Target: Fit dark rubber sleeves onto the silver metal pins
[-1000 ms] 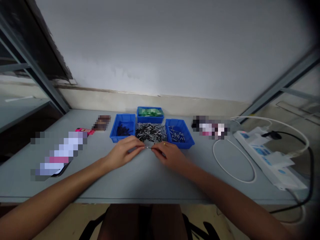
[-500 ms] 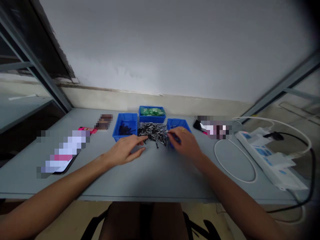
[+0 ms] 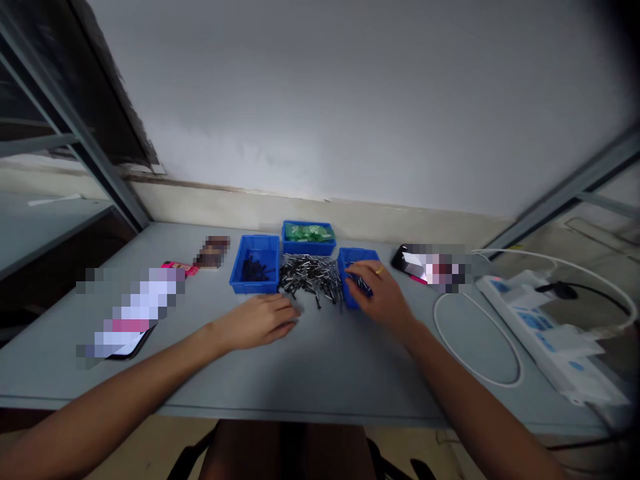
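A heap of loose black and silver screws (image 3: 311,277) lies on the table between two blue bins. Just in front of the heap, my left hand (image 3: 263,321) rests low over the tabletop, its fingers bent and pressed together; whatever they may hold is hidden. My right hand (image 3: 377,290) is over the right blue bin (image 3: 357,255), finger and thumb apart, with silver screws partly visible beneath. Dark screws lie in the left blue bin (image 3: 241,288). Behind the heap, a third blue bin (image 3: 309,248) holds green plastic packets (image 3: 307,233).
A phone (image 3: 135,343), its screen blurred out, lies at left, and another phone (image 3: 413,263) lies at right. A white power strip (image 3: 550,347) with plugs and a looped white cable (image 3: 517,360) occupies the right side. The wall (image 3: 320,120) rises behind the table.
My left hand has drawn back from the heap toward me, fingers now curled together. My right hand has shifted from the heap's edge to over the right bin, its fingers parting. The view has tilted slightly.
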`<state>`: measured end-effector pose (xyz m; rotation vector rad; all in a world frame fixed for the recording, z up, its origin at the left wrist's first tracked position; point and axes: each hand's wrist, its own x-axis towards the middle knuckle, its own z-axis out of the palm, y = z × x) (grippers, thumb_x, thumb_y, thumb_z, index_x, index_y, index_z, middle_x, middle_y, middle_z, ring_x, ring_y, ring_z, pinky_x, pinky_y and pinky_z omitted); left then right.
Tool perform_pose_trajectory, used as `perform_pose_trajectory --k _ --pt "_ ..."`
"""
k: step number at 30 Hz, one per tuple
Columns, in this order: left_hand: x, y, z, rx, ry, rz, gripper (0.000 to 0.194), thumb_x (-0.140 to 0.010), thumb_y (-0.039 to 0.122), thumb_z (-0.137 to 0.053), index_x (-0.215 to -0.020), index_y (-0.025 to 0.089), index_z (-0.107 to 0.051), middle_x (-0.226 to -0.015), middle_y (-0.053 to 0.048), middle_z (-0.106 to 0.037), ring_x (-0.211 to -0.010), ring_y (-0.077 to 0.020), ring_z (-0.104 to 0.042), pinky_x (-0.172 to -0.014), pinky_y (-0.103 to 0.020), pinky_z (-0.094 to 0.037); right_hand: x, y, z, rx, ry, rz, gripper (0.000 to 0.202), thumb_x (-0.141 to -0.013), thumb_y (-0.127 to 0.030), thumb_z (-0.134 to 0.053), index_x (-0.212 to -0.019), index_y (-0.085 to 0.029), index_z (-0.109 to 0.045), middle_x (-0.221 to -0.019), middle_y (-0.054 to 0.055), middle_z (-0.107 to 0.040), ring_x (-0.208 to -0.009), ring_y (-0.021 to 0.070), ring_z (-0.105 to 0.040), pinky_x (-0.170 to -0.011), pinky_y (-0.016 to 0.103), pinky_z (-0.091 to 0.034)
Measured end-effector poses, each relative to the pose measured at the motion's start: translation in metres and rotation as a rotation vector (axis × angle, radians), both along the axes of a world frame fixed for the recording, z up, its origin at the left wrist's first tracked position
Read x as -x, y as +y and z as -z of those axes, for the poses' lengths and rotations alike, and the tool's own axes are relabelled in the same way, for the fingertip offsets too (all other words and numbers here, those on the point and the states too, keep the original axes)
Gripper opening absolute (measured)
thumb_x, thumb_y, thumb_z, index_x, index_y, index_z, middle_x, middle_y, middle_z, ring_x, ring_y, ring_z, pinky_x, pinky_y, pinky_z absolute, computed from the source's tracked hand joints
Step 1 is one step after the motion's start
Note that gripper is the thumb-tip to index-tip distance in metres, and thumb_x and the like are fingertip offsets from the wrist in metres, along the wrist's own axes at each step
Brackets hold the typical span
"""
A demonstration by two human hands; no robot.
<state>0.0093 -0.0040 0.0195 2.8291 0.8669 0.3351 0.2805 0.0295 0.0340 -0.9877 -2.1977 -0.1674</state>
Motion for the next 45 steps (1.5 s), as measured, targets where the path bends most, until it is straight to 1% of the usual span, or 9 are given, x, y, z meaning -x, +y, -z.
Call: perform_pose_trajectory --k 5,7,10,14,18,25,32,37,45 --pt "0.005 0.003 -0.007 0.531 -0.115 0.130 0.034 -0.078 0.023 -0.062 -0.111 0.020 -0.056 -0.109 -0.005 -0.061 -0.101 -0.0182 -0.056 -0.086 -0.028 -0.044 0.020 -0.040 0.007 -0.305 0.094 -0.581 0.026 -0.073 -0.024 -0.055 -0.099 -0.020 -0.055 -0.087 0.005 -0.058 -0.077 0.0160 -0.058 -0.064 0.030 -0.050" --pt "0.008 0.001 -0.014 0.752 -0.086 0.219 0.047 -0.071 0.024 -0.068 -0.116 0.022 -0.053 -0.116 -0.005 -0.059 -0.103 -0.0185 -0.056 -0.085 -0.028 -0.046 0.029 -0.051 0.011 -0.343 0.114 -0.658 0.024 -0.073 -0.030 -0.055 -0.095 -0.019 -0.056 -0.082 0.004 -0.060 -0.072 0.0151 -0.058 -0.062 0.029 -0.049" --pt "0.010 -0.004 -0.022 0.854 -0.014 0.230 0.061 -0.061 0.027 -0.075 -0.118 0.024 -0.052 -0.117 -0.005 -0.058 -0.102 -0.0209 -0.056 -0.083 -0.032 -0.047 0.042 -0.055 0.018 -0.223 -0.122 -0.662 0.021 -0.076 -0.025 -0.054 -0.096 -0.018 -0.056 -0.084 0.004 -0.063 -0.079 0.0146 -0.058 -0.070 0.028 -0.049" --pt "0.009 -0.008 -0.017 0.760 -0.100 0.095 0.043 -0.067 0.025 -0.071 -0.108 0.019 -0.058 -0.099 -0.005 -0.065 -0.086 -0.0169 -0.060 -0.073 -0.027 -0.049 0.053 -0.047 0.027 -0.067 -0.312 -0.503 0.017 -0.083 -0.021 -0.045 -0.095 -0.019 -0.057 -0.092 0.006 -0.062 -0.085 0.0158 -0.057 -0.074 0.030 -0.047" --pt "0.014 -0.009 -0.004 0.468 -0.228 -0.122 0.025 -0.082 0.023 -0.055 -0.104 0.014 -0.059 -0.091 -0.007 -0.065 -0.075 -0.0132 -0.059 -0.067 -0.023 -0.046 0.057 -0.040 0.030 0.024 -0.476 -0.289 0.017 -0.087 -0.018 -0.042 -0.093 -0.015 -0.058 -0.095 0.009 -0.060 -0.091 0.0194 -0.054 -0.081 0.034 -0.045" --pt "0.027 -0.015 0.010 0.135 -0.153 -0.141 0.022 -0.085 0.019 -0.045 -0.102 0.014 -0.058 -0.093 -0.007 -0.062 -0.083 -0.0151 -0.058 -0.075 -0.026 -0.043 0.077 -0.034 0.032 0.081 -0.626 0.020 0.016 -0.084 -0.009 -0.044 -0.092 -0.014 -0.055 -0.094 0.010 -0.058 -0.091 0.0221 -0.051 -0.076 0.033 -0.045" --pt "0.016 0.002 -0.002 0.064 0.048 -0.031 0.020 -0.085 0.026 -0.047 -0.098 0.016 -0.058 -0.087 -0.005 -0.059 -0.076 -0.0163 -0.059 -0.066 -0.025 -0.042 0.080 -0.026 0.028 0.175 -0.629 0.036 0.019 -0.085 -0.003 -0.038 -0.089 -0.014 -0.054 -0.090 0.007 -0.056 -0.087 0.0181 -0.052 -0.077 0.030 -0.044" --pt "0.004 0.015 0.006 -0.027 0.052 0.022 0.017 -0.086 0.025 -0.044 -0.086 0.016 -0.058 -0.082 -0.005 -0.058 -0.074 -0.0159 -0.058 -0.064 -0.024 -0.041 0.077 -0.025 0.025 0.242 -0.562 0.033 0.020 -0.084 -0.002 -0.037 -0.086 -0.014 -0.054 -0.088 0.008 -0.055 -0.084 0.0181 -0.052 -0.077 0.031 -0.045" --pt "0.008 0.011 0.010 0.027 -0.020 -0.089 0.019 -0.089 0.026 -0.040 -0.090 0.017 -0.057 -0.082 -0.004 -0.056 -0.078 -0.0155 -0.056 -0.070 -0.025 -0.043 0.061 -0.017 0.040 0.335 -0.199 -0.112 0.039 -0.077 0.006 -0.032 -0.102 -0.015 -0.053 -0.105 0.008 -0.052 -0.102 0.0164 -0.049 -0.090 0.032 -0.044"
